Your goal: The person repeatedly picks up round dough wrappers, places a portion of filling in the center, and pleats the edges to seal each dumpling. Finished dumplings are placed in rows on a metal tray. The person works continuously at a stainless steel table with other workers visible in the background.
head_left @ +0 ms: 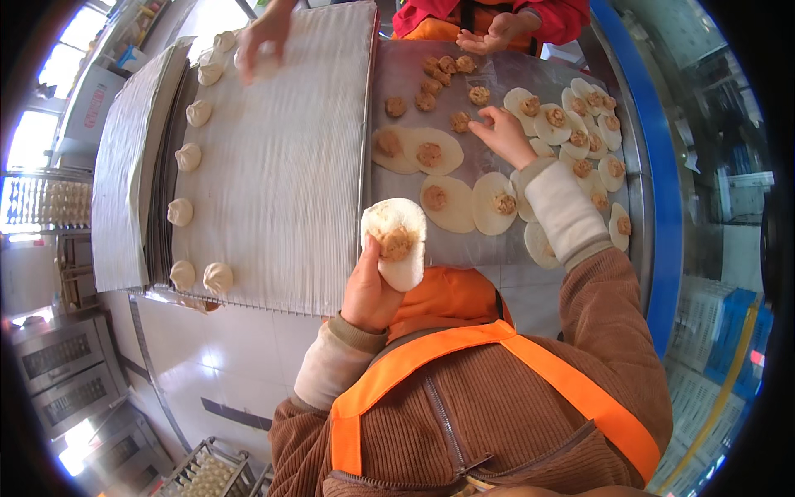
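Note:
My left hand [372,292] holds an oval dough wrapper [402,273] with a lump of filling [395,243] on it, the thumb beside the filling. My right hand [502,133] reaches over the metal worktop, its thumb and forefinger at a ball of filling [460,122]; whether they grip it I cannot tell. More filling balls [440,76] lie beyond it. Oval wrappers topped with filling [495,204] are spread around my right forearm, some overlapping. Pleated buns [218,278] stand along the left and near edges of a ridged tray sheet [279,161].
Across the worktop [453,251] a person in red sleeves holds out an open hand [497,34]. Another hand [266,37], blurred, is over the sheet's far end near a bun. Stacked sheets [133,168] stand at the left; a blue edge [652,186] runs along the right.

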Tool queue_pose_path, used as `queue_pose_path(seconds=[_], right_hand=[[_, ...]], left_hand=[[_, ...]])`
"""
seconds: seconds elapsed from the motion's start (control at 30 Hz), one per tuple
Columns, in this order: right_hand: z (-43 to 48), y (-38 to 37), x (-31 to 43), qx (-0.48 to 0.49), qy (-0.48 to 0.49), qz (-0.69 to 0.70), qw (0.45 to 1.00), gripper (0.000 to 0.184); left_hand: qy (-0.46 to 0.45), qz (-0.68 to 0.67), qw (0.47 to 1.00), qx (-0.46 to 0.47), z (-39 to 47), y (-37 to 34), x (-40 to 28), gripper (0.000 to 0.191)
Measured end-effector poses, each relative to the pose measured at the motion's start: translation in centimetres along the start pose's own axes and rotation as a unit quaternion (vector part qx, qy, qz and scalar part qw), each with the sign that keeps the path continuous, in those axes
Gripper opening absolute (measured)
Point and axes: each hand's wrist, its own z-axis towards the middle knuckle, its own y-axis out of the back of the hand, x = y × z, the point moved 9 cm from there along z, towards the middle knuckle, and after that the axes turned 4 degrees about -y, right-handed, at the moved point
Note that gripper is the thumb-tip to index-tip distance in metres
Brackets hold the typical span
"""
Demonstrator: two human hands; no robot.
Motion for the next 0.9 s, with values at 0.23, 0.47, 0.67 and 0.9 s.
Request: queue_pose_path(seconds=[0.23,0.47,0.67,0.9], right_hand=[[3.8,-2.5,2.1,0.005,0.044,-0.088,0.995,0.042],[6.0,-6.3,8.0,0.041,0.147,-0.151,0.977,0.024],[6.9,-7.8,7.7,0.083,0.109,-0.17,0.976,0.024],[6.7,-7.5,7.4,0.078,0.105,-0.187,0.974,0.019]], left_hand=[[0.027,0.019,0.998,0.051,1.9,-0.2,-1.4,0.05],[0.045,0.014,0.998,0.039,3.2,0.2,-1.9,0.053],[0.034,0.013,0.999,0.032,3.4,0.7,-3.3,0.054],[0.042,0.002,0.998,0.042,3.5,0.4,-3.3,0.054]])
